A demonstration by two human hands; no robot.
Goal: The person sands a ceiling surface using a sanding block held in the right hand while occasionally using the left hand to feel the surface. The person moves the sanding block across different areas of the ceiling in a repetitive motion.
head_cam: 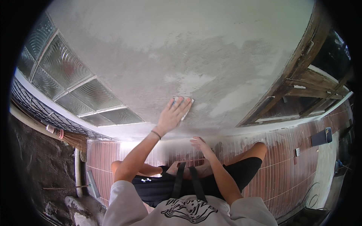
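Note:
My left hand (173,115) presses a folded, pale sheet of what looks like sandpaper (185,115) flat against a plastered wall (195,56). Blue marks show on the sheet between the fingers, which cover most of it. Whitish and grey patches cover the wall around the hand, with fine wavy scuff marks. Below and to the right, my right hand (201,145) hangs above my lap in front of the wall's foot. Its fingers are apart and hold nothing.
Patterned glass panes (66,60) flank the wall at left, with a dark lattice (36,104) and a straw broom (75,139) below. A wooden frame (297,65) borders it at right. On the dusty tiled floor (280,172) are a dark container (321,136) and a small flat tool (297,152).

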